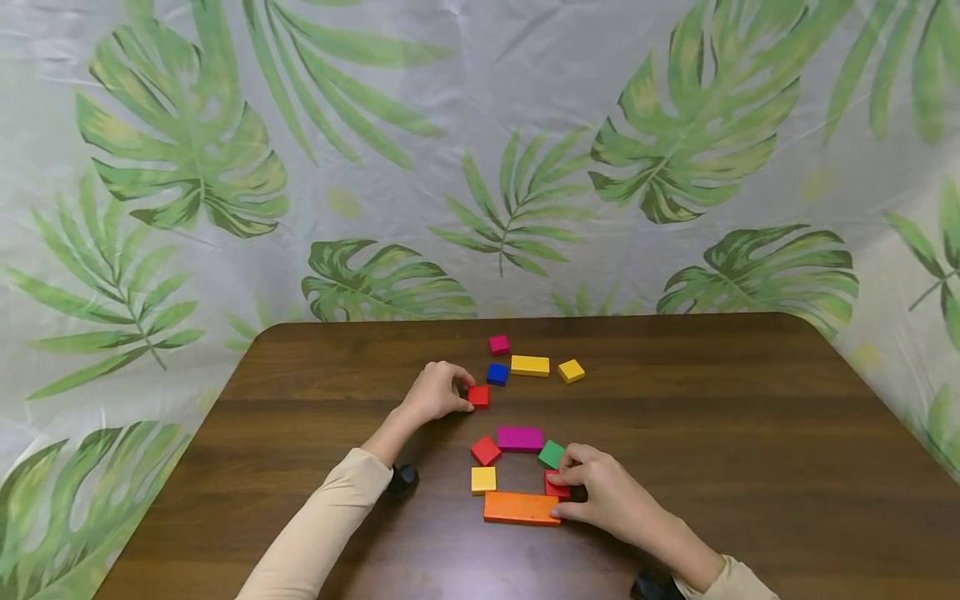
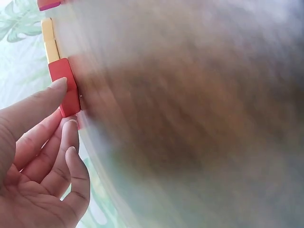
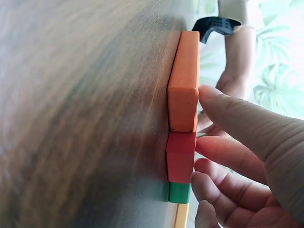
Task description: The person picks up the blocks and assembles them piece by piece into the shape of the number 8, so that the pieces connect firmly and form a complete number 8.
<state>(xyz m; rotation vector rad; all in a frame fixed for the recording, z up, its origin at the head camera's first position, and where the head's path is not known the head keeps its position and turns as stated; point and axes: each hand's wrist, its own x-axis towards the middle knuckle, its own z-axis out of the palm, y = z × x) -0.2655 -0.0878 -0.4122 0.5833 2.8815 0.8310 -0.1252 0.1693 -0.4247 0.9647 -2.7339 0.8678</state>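
Note:
Thumb and fingertips of my left hand (image 1: 438, 392) pinch a small red block (image 1: 478, 397) on the table; the left wrist view shows the thumb on this red block (image 2: 64, 88). My right hand (image 1: 611, 492) is at the lower group of blocks. Its thumb touches the end of a long orange block (image 1: 517, 507), while its fingertips rest at another red block (image 1: 553, 483), partly covered in the head view. A green block (image 1: 551, 454) lies just beyond those fingers. In the right wrist view the orange block (image 3: 185, 80) and red block (image 3: 180, 156) stand side by side.
A magenta block (image 1: 520, 439), a tilted red block (image 1: 486, 451) and a yellow block (image 1: 483, 480) complete the lower ring. Farther back lie a blue block (image 1: 497, 374), a long yellow block (image 1: 530, 366), a small yellow block (image 1: 572, 371) and a crimson block (image 1: 498, 345). A leaf-patterned curtain (image 1: 525, 100) hangs behind the table (image 1: 712, 400).

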